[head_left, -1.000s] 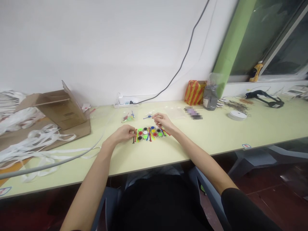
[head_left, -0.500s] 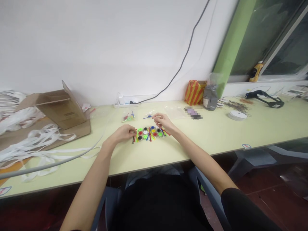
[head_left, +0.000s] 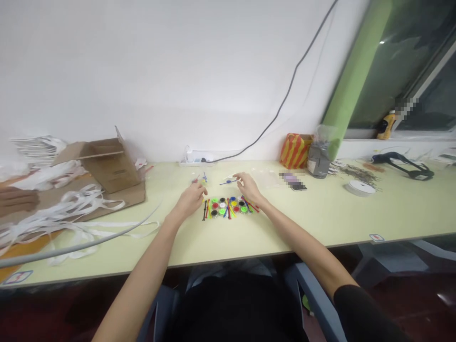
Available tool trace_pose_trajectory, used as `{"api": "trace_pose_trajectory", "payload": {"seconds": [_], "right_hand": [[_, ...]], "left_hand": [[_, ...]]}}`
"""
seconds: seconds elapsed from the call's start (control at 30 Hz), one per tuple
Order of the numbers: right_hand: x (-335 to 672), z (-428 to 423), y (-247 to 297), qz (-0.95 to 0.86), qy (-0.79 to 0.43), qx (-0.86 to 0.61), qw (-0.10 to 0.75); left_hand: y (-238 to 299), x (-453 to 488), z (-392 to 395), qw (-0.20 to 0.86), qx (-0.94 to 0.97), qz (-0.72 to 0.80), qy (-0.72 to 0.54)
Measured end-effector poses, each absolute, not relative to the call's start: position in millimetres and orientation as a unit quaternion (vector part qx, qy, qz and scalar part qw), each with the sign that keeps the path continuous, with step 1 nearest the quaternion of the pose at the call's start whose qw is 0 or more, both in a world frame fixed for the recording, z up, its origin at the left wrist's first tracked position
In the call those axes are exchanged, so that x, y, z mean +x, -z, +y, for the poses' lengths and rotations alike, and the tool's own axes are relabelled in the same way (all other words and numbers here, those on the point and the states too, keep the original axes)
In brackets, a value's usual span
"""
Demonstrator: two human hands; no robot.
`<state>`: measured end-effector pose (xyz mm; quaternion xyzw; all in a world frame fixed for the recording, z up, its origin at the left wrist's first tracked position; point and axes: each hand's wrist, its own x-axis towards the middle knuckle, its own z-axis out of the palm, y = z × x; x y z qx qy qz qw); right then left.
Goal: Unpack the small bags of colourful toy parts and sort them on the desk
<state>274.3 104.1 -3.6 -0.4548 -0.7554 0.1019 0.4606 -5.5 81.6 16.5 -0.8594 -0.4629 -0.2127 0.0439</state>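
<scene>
From here, the left hand (head_left: 193, 196) at ten o'clock and right hand (head_left: 249, 188) near one-thirty are flanking coloured discs (head_left: 234, 204), probably for easy reach; either grip's closure I cannot tell.

The small round plastic discs (head_left: 234, 204) show bright green, black, white, red, yellow and blue, while the thin plastic sticks (head_left: 229, 211) beside them come in black, red, yellow and blue. The smooth flat desk (head_left: 320, 209) is a pale yellow-green under a plain white wall (head_left: 178, 71). Red and yellow stripes cover the upright bag (head_left: 294, 151); the slanting pillar (head_left: 359, 76) is light green, the folded cardboard box (head_left: 110, 173) brown, the flat round roll (head_left: 360, 188) white, the short sleeve (head_left: 366, 308) black.
</scene>
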Motion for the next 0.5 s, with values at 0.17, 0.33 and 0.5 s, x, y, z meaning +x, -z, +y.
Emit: {"api": "trace_pose_trajectory", "payload": {"seconds": [0.17, 0.33, 0.5], "right_hand": [[268, 157, -1, -0.808, -0.048, -0.505, 0.299], [250, 175, 3, -0.832, -0.012, -0.515, 0.209], [247, 161, -1, -0.829, 0.002, -0.517, 0.212]], "left_hand": [[-15, 1, 79, 0.051, -0.866, -0.424, 0.26], [-12, 4, 77, 0.034, -0.867, -0.412, 0.279], [-13, 6, 76, 0.032, -0.865, -0.401, 0.3]]}}
